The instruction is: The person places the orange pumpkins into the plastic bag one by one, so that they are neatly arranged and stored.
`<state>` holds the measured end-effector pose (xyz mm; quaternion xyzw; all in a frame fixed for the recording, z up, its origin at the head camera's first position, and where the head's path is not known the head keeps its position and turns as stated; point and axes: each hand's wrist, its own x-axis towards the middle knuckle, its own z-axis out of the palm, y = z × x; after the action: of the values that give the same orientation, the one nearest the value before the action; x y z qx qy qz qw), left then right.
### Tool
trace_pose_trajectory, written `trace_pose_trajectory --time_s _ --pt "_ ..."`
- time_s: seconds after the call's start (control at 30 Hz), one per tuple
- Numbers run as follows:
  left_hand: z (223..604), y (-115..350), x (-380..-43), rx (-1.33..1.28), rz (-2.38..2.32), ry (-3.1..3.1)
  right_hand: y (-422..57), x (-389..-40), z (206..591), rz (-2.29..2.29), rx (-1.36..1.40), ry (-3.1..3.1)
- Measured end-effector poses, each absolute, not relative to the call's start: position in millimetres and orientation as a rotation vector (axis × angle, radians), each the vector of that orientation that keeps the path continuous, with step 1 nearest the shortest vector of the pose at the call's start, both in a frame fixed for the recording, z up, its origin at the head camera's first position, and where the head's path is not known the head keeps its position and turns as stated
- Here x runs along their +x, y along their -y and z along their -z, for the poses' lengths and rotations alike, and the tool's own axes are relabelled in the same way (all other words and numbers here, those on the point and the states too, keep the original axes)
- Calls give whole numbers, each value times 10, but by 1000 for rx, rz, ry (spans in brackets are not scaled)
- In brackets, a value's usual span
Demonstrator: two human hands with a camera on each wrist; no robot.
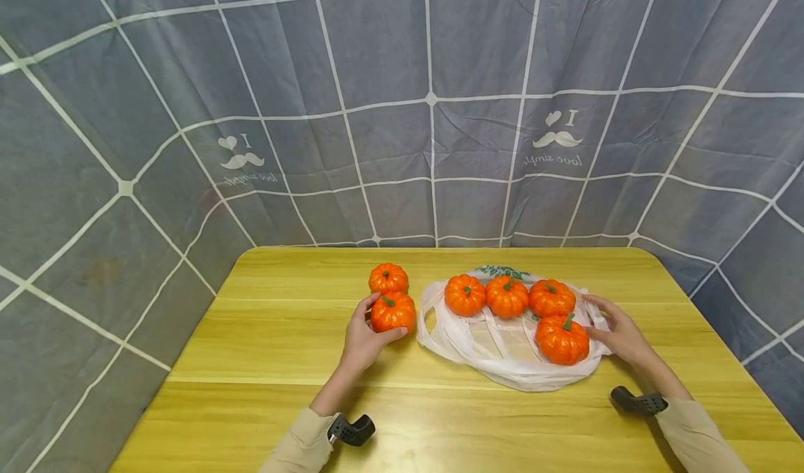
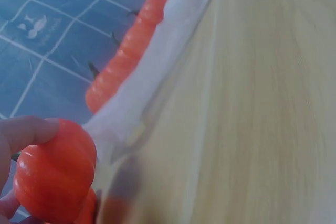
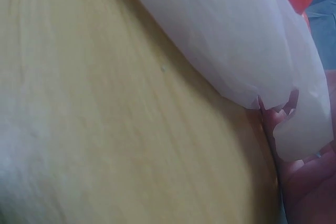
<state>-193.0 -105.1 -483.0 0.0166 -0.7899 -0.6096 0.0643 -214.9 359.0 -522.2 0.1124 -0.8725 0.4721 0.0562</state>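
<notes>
My left hand (image 1: 362,338) grips a small orange pumpkin (image 1: 393,312), thumb at its near side and fingers round its left. The same pumpkin (image 2: 58,171) shows large in the left wrist view. Just behind it sits another orange pumpkin (image 1: 388,278). Several pumpkins lie on a white plastic bag (image 1: 496,368) spread to the right, three in a row and one nearer (image 1: 562,340). At the bag's right edge is my right hand (image 1: 622,333), its thumb and fingers spread apart. In the right wrist view, part of the bag (image 3: 302,135) drapes over the right fingers.
Everything rests on a yellow wood-grain table (image 1: 251,361). A grey-blue cloth (image 1: 389,145) with white grid lines hangs behind and at the sides. Black wrist bands (image 1: 352,431) are on both forearms.
</notes>
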Motion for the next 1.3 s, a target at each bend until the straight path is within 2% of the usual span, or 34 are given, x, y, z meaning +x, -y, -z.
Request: trace_pose_trajectory --time_s 0.5,1.3 --pt "4610 744 -1816 -142 1842 2399 -3581 -2136 5199 -1468 343 2637" --pt "4542 -8 -1810 -387 1892 2454 -3599 -2151 5216 -1417 332 2655"
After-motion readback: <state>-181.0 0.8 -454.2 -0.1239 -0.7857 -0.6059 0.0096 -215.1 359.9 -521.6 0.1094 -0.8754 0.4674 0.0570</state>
